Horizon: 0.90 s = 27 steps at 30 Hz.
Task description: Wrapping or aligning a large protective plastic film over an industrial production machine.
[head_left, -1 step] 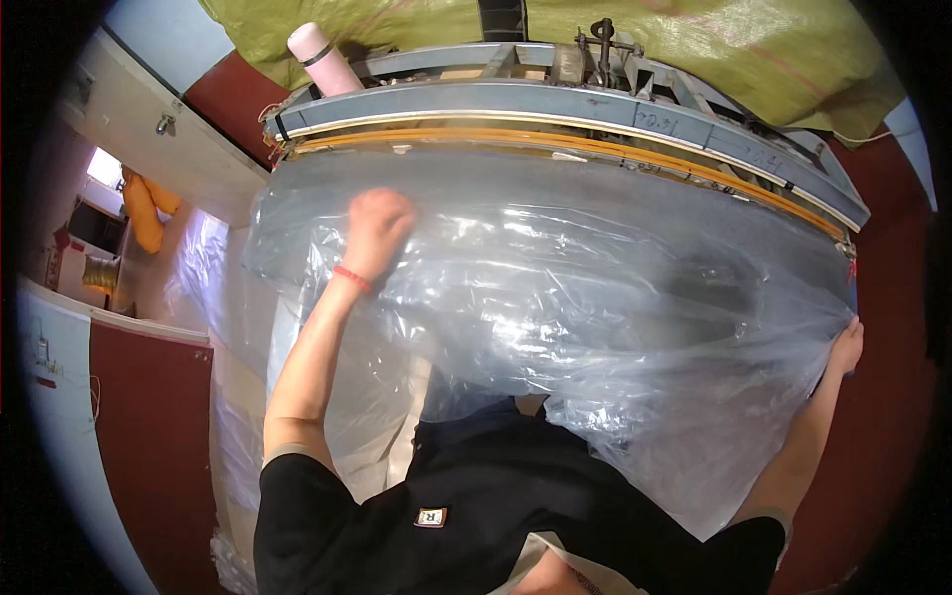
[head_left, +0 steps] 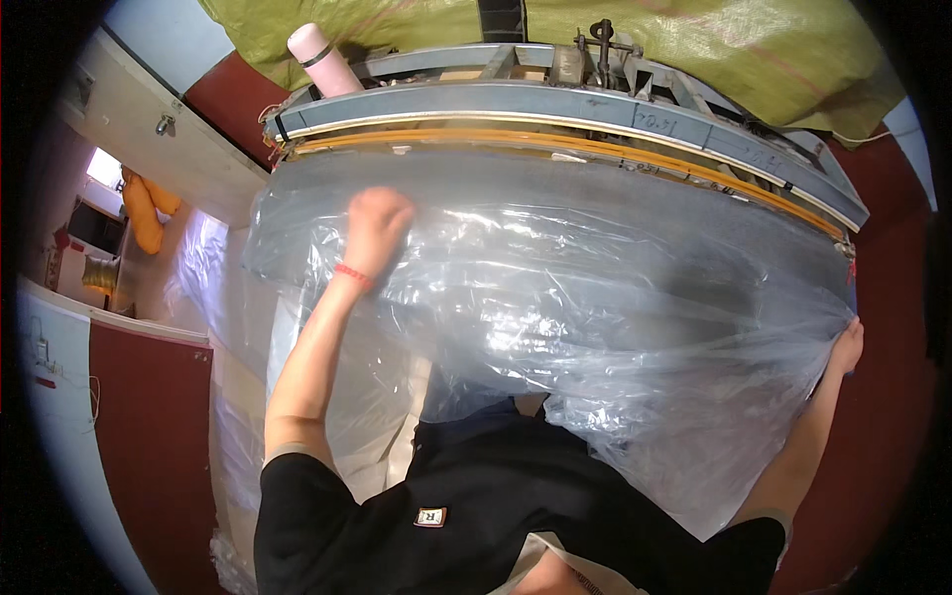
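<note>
Under both hands: one large clear plastic sheet [head_left: 595, 317] lies spread over a grey machine bed [head_left: 555, 174], and I see it drape off the near edge toward my torso.
Left hand: my left hand [head_left: 377, 223] is balled into a fist and rests on top of the sheet's upper left part; I cannot tell whether any film is pinched inside the fist. One red band [head_left: 354, 276] circles that wrist.
Right hand: my right hand [head_left: 846, 347] is curled closed on the sheet's far right edge, with film bunched under the fingers.
Containers: one pink bottle [head_left: 322, 61] with a dark ring stands beyond my left hand, on the machine's back left corner; it is capped, so I cannot see what it holds. I cannot tell whether the sheet is a bag, nor whether anything lies inside it.
Sheet's look: transparent, heavily wrinkled, with bright glare patches between my hands; the grey bed shows through it.
Beyond the sheet: one orange strip [head_left: 555, 144] runs along the machine under a grey bar [head_left: 555, 104], past both hands.
Farther back: one yellow-green woven cover [head_left: 714, 40].
Count: two hands, one sheet, one bottle, one wristband.
</note>
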Each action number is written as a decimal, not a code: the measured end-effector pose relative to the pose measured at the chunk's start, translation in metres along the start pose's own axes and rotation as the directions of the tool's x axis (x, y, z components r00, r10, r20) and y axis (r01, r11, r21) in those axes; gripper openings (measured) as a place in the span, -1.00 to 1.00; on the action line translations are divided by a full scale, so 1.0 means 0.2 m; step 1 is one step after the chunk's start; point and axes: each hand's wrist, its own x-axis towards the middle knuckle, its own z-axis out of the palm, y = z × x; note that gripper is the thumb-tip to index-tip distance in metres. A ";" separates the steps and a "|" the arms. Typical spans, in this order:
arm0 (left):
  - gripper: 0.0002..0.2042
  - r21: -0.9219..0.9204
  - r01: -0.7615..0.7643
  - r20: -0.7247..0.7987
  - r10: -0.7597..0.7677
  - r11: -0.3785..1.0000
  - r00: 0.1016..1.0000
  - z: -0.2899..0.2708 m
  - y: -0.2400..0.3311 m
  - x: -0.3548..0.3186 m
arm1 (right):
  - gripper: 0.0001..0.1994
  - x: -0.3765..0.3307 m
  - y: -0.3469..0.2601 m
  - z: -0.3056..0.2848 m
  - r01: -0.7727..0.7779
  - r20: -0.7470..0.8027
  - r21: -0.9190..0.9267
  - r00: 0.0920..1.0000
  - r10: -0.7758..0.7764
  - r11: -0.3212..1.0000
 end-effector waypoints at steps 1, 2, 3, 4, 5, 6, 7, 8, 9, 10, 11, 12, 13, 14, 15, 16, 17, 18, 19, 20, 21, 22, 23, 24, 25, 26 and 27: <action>-0.91 -0.001 -0.004 -0.001 0.004 1.000 1.000 0.02 0.00 0.01 | -0.57 0.05 0.10 0.05 0.002 0.034 0.165 0.999 -0.008 0.986; -0.92 0.069 0.023 -0.027 -0.021 0.997 0.999 0.05 0.00 0.03 | -0.59 0.09 0.19 0.09 0.000 0.065 0.325 0.998 -0.022 0.946; -0.92 0.139 0.057 -0.058 -0.049 0.989 0.997 0.07 0.00 0.04 | -0.59 0.13 0.24 0.13 0.002 0.063 0.327 0.998 -0.023 0.945; -0.91 0.144 0.034 -0.024 -0.031 0.989 0.999 0.09 0.01 0.05 | -0.63 0.15 0.30 0.14 -0.136 0.143 0.655 0.988 0.055 0.744; -0.91 0.136 0.029 -0.027 -0.025 0.990 0.999 0.11 0.02 0.06 | -0.68 0.17 0.36 0.14 -0.258 0.241 0.870 0.966 0.093 0.421; -0.91 0.144 0.050 -0.011 -0.049 0.988 0.999 0.10 0.03 0.05 | -0.68 0.17 0.32 0.12 -0.259 0.245 0.872 0.965 0.087 0.415; -0.90 0.151 0.068 0.007 -0.070 0.986 0.998 0.09 0.05 0.05 | -0.73 0.15 0.27 0.07 -0.238 0.229 0.891 0.971 0.071 0.387; -0.91 0.068 0.038 -0.053 -0.034 0.997 0.998 0.09 0.07 0.06 | -0.76 0.13 0.25 0.00 -0.213 0.205 0.906 0.977 0.062 0.365; -0.91 0.059 0.034 -0.055 -0.031 0.998 0.998 0.10 0.08 0.05 | -0.76 0.16 0.29 -0.03 -0.207 0.197 0.906 0.978 0.066 0.369; -0.92 0.017 0.019 -0.096 -0.018 1.000 0.995 0.11 0.08 0.05 | -0.75 0.19 0.35 -0.07 -0.201 0.189 0.928 0.980 0.070 0.313; -0.92 -0.027 0.003 -0.136 -0.007 1.000 0.991 0.12 0.10 0.06 | -0.72 0.21 0.40 -0.12 -0.193 0.180 0.947 0.981 0.075 0.256; -0.92 -0.035 -0.003 -0.137 -0.002 0.999 0.991 0.11 0.11 0.06 | -0.69 0.20 0.42 -0.18 -0.169 0.172 0.940 0.985 0.016 0.295; -0.93 -0.012 0.002 -0.088 -0.003 1.000 0.996 0.10 0.12 0.06 | -0.69 0.21 0.44 -0.23 -0.163 0.163 0.940 0.986 0.023 0.301; -0.93 0.008 0.003 -0.040 -0.003 1.000 0.999 0.09 0.12 0.07 | -0.70 0.22 0.45 -0.28 -0.154 0.199 0.905 0.977 -0.074 0.398; -0.94 0.055 -0.058 -0.078 0.062 0.997 0.995 0.12 0.07 0.07 | -0.71 0.20 0.46 -0.39 -0.132 0.235 0.858 0.961 -0.149 0.497; -0.96 0.097 -0.099 -0.103 0.109 0.990 0.989 0.12 0.08 0.08 | -0.72 0.13 0.32 -0.50 -0.077 0.225 0.804 0.957 -0.183 0.589; -0.96 0.138 -0.090 -0.074 0.101 0.986 0.992 0.11 0.08 0.08 | -0.73 0.06 0.18 -0.56 -0.037 0.232 0.750 0.950 -0.210 0.660; -0.97 0.161 -0.072 -0.046 0.080 0.984 0.996 0.08 0.10 0.08 | -0.75 0.00 0.03 -0.63 0.015 0.258 0.644 0.937 -0.235 0.765; -0.95 0.136 -0.040 -0.113 0.056 0.990 0.992 0.08 0.10 0.07 | -0.78 0.00 -0.04 -0.62 0.022 0.291 0.616 0.923 -0.253 0.787; -0.93 0.095 -0.054 -0.129 0.066 0.994 0.989 0.07 0.09 0.11 | -0.81 0.00 -0.01 -0.67 0.139 0.224 0.568 0.923 -0.314 0.812; -0.91 -0.092 0.060 -0.141 -0.073 0.994 0.987 0.05 0.06 0.11 | -0.84 0.03 -0.01 -0.65 0.195 0.175 0.615 0.911 -0.374 0.764; -0.90 -0.117 0.097 -0.144 -0.113 0.988 0.983 0.00 0.07 0.12 | -0.86 0.04 -0.06 -0.64 0.277 0.142 0.507 0.907 -0.396 0.816; -0.90 -0.130 0.064 -0.214 -0.091 0.989 0.973 -0.04 0.03 0.11 | -0.88 0.08 -0.06 -0.58 0.301 0.121 0.545 0.896 -0.428 0.783; -0.89 -0.125 0.070 -0.224 -0.097 0.990 0.970 -0.05 -0.07 0.10 | -0.88 0.08 -0.10 -0.58 0.216 0.189 0.594 0.899 -0.395 0.775; -0.87 -0.174 0.127 -0.217 -0.163 0.977 0.963 -0.08 -0.18 0.07 | -0.88 0.09 -0.13 -0.52 0.145 0.257 0.655 0.880 -0.399 0.742; -0.85 -0.203 0.176 -0.225 -0.221 0.963 0.949 -0.08 -0.24 0.08 | -0.87 0.10 -0.14 -0.51 0.048 0.318 0.659 0.887 -0.336 0.751; -0.84 -0.320 0.202 -0.251 -0.289 0.926 0.924 -0.09 -0.20 0.12 | -0.86 0.09 -0.17 -0.50 -0.031 0.331 0.734 0.889 -0.318 0.679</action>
